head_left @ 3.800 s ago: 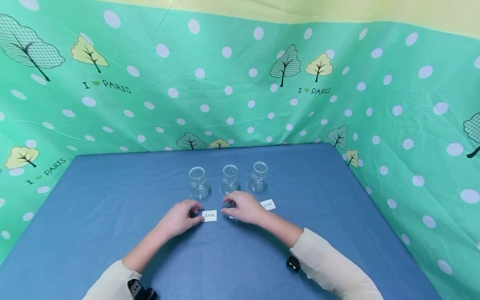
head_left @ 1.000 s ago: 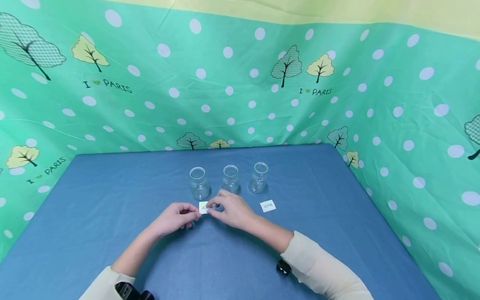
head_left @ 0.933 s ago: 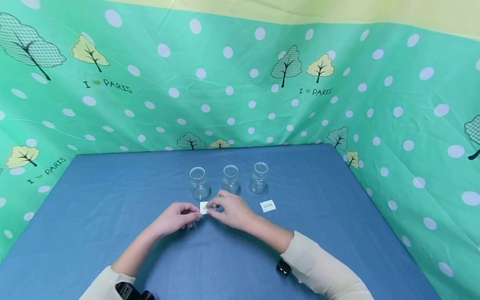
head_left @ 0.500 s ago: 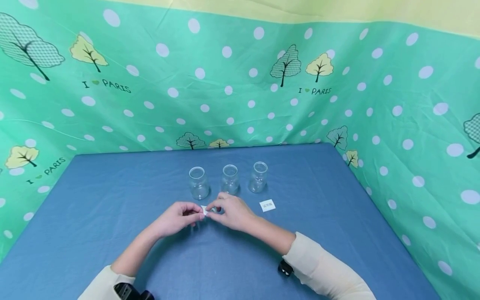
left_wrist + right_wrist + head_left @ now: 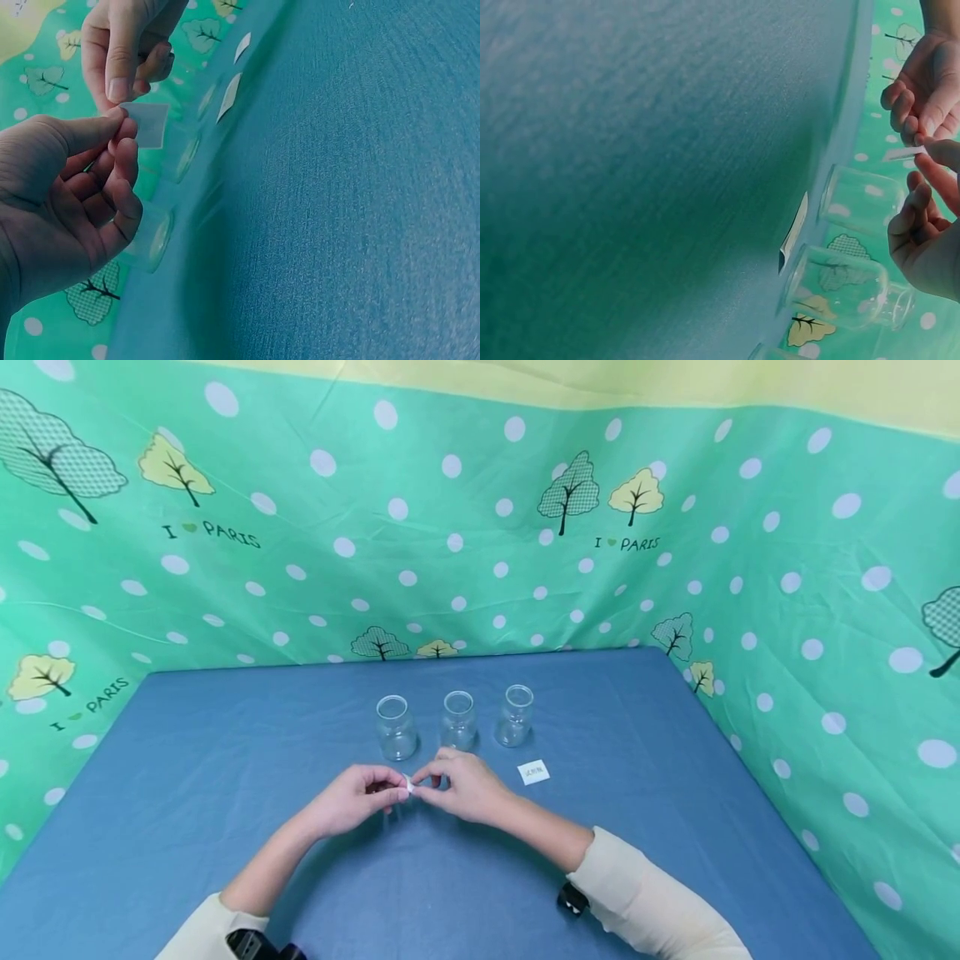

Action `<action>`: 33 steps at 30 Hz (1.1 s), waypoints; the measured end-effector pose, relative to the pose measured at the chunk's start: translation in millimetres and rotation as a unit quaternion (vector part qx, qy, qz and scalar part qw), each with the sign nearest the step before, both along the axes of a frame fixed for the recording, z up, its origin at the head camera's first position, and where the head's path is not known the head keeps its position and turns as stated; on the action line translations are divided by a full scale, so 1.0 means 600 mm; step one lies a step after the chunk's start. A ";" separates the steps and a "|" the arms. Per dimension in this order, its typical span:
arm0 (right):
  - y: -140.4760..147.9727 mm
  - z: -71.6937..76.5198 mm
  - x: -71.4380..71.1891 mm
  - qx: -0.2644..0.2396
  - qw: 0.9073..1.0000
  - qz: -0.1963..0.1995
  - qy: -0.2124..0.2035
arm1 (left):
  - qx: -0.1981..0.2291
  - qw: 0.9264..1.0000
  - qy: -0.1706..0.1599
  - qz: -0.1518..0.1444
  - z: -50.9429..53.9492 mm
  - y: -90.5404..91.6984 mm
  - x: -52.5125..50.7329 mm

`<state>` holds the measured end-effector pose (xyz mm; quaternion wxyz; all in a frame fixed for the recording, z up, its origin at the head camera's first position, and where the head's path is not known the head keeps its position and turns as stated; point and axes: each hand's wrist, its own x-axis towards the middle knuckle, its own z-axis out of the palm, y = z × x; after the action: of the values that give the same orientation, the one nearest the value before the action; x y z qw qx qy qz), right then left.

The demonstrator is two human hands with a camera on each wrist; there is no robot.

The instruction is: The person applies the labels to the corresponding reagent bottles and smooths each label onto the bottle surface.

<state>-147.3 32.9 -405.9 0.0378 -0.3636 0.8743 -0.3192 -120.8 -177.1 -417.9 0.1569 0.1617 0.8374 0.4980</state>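
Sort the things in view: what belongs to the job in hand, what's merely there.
Likely the job:
- white label, pinched by left hand and right hand
- two other labels
- three glass jars

Likely just there:
- tree-print curtain
- black wrist devices

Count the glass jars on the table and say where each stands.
3, in one row: the left jar, beyond the left hand; the middle jar, beyond the right hand; the right jar, at the row's right end. None seems hidden.
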 end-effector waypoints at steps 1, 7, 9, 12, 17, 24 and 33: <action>0.000 0.000 0.000 -0.001 1.000 0.001 -0.002 | 0.001 1.000 -0.001 0.001 0.001 0.000 0.000; -0.001 -0.005 -0.002 -0.017 1.000 0.001 -0.017 | 0.003 1.000 0.003 0.002 0.005 0.002 0.001; -0.001 -0.006 -0.002 -0.024 0.999 -0.001 -0.024 | 0.002 1.000 0.007 0.001 0.005 0.003 0.001; -0.001 -0.008 -0.003 -0.031 0.999 -0.005 -0.033 | 0.000 1.000 0.009 0.001 0.003 0.004 0.001; 0.000 -0.011 -0.004 -0.038 0.999 -0.008 -0.037 | 0.001 1.000 0.014 -0.001 0.001 0.005 0.000; 0.002 -0.013 -0.003 -0.060 0.998 -0.018 -0.032 | 0.007 1.000 0.025 0.012 -0.001 0.007 0.000; 0.002 -0.014 -0.004 -0.089 0.995 -0.031 0.004 | 0.022 0.998 0.044 0.040 -0.003 0.011 -0.005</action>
<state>-149.8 34.2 -414.3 -0.0085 -0.3392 0.8535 -0.3955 -123.6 -170.4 -419.8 0.0962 0.1535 0.8383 0.5143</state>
